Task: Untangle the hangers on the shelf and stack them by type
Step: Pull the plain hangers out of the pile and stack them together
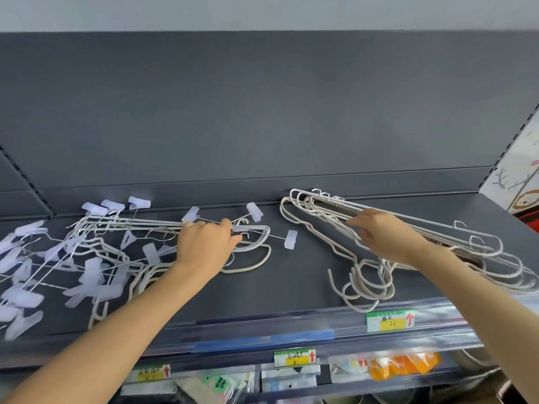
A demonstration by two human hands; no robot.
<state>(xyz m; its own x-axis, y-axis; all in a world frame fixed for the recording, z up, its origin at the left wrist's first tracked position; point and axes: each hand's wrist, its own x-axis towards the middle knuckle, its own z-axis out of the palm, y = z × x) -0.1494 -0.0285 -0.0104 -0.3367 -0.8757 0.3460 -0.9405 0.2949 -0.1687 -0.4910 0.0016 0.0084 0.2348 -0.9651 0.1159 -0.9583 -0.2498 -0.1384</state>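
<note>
A tangle of cream coated hangers and wire hangers with translucent clips (87,258) covers the left half of the dark shelf (297,275). My left hand (207,243) reaches into its right end, fingers curled round a cream hanger (253,252) near a clip hanger (288,239). On the right lies a stack of plain cream and white hangers (364,275), hooks pointing toward the front. My right hand (379,234) lies on top of that stack, fingers spread and slightly bent over the hanger bars.
The shelf's grey back panel (262,112) rises behind. A clear front lip carries price labels (389,320). A lower shelf holds packaged goods (402,365). A decorated wall (522,176) stands at the far right.
</note>
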